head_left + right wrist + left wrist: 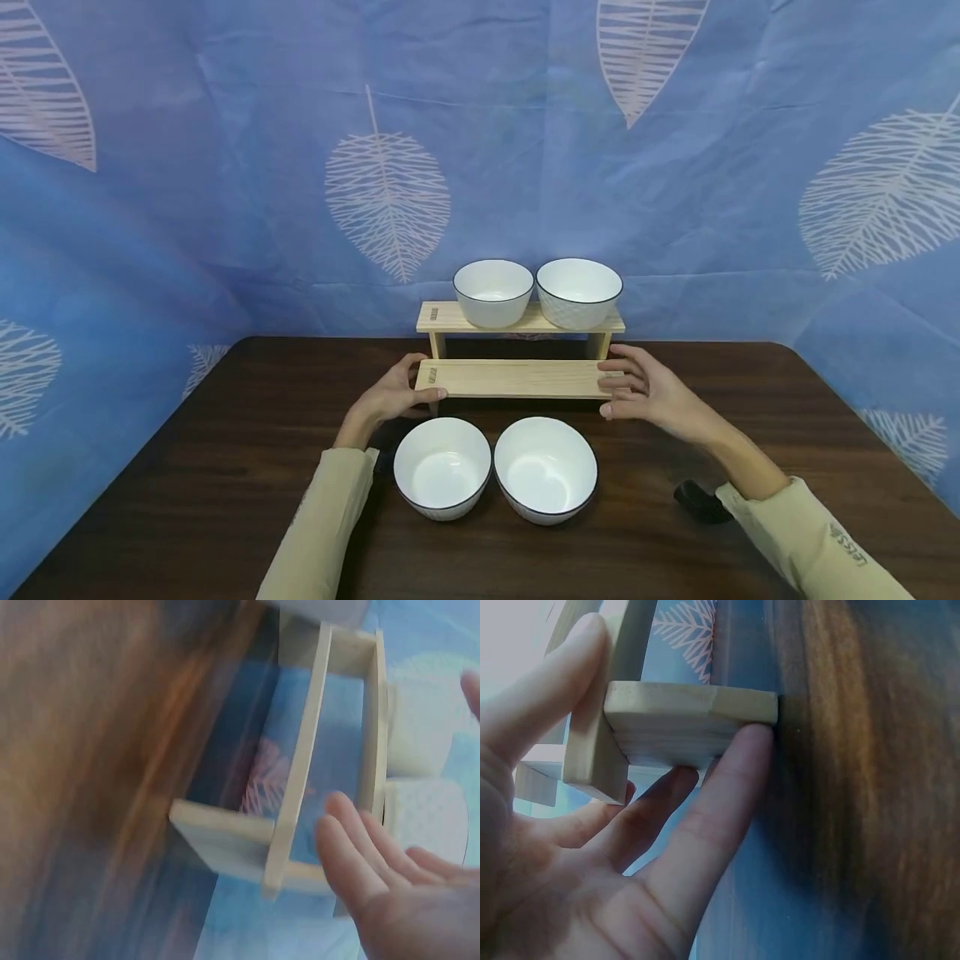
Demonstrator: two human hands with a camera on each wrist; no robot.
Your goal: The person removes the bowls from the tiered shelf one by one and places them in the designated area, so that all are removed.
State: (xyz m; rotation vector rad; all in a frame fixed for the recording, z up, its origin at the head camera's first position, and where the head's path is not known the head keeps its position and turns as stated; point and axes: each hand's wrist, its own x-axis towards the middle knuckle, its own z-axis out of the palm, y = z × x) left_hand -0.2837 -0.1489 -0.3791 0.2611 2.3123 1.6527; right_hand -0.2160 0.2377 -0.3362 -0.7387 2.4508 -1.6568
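Sleeves (321, 517) flank two white bowls (443, 467) before a pale two-tier wooden rack (521, 379); left hand (387, 396) grips it, right hand (660, 396) loosely extended.

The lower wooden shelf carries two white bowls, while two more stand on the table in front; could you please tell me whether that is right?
One detail is off: the head view shows those two white bowls on the upper shelf, not the lower shelf. The rest holds.

The front pale wooden stand (517, 379), its oblong top marked near one end, stands upright on the dark table (225, 467)
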